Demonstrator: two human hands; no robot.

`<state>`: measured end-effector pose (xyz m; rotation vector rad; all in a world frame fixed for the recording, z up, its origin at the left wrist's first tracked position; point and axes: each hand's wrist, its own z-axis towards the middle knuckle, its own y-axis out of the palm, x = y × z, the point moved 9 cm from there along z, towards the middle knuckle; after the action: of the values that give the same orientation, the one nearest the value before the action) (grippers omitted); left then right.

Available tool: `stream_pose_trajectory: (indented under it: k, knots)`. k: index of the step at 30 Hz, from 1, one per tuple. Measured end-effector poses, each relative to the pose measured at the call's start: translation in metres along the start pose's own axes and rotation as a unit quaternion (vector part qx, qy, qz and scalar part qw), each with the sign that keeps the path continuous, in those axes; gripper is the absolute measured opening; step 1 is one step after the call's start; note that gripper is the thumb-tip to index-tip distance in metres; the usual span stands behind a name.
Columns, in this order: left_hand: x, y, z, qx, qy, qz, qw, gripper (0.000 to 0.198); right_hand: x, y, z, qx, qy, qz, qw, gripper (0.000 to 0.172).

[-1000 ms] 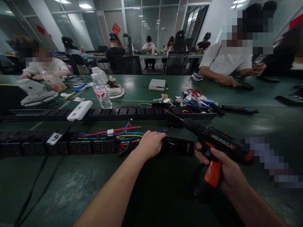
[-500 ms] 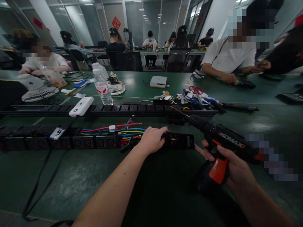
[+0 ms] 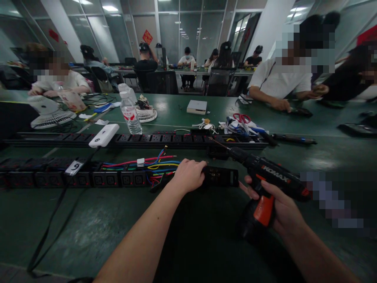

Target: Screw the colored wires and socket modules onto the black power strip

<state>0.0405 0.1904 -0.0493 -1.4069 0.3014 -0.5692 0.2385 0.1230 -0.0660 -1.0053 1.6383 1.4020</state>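
Note:
My left hand (image 3: 188,175) is closed over the end of a black power strip (image 3: 88,179) that lies across the green table (image 3: 176,106), next to a small black end cover (image 3: 221,177). Coloured wires (image 3: 153,163) spill out of the strip just left of that hand. My right hand (image 3: 275,208) grips the orange-and-black handle of a cordless drill (image 3: 265,177). The drill's bit points up and left, towards a second long power strip (image 3: 165,139) behind.
A water bottle (image 3: 129,114), small white fans (image 3: 50,114), a white box (image 3: 196,106), red-handled scissors (image 3: 242,117) and loose parts lie beyond the strips. A white numbered tag (image 3: 103,135) rests on the far strip. People sit across and at a farther table.
The view shifted slightly. The drill and my right hand dipped and came back, staying right of the end cover. My left hand stayed on the strip's end.

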Motion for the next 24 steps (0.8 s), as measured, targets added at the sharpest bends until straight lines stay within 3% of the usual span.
stream_pose_trajectory:
  k: [5,10,24]
  knots:
    - [-0.016,0.002,0.001,-0.009,-0.01,0.0,1.0,0.029,-0.001,-0.001,0.003,0.001,-0.008,0.003,1.0,0.027]
    - [-0.018,0.007,0.003,-0.033,-0.011,-0.005,0.999,0.026,-0.002,0.004,0.002,-0.025,-0.006,-0.01,1.0,0.032]
    - [-0.017,-0.001,0.0,0.009,-0.033,-0.003,0.999,0.019,-0.001,0.011,0.015,-0.065,-0.022,-0.03,0.997,0.024]
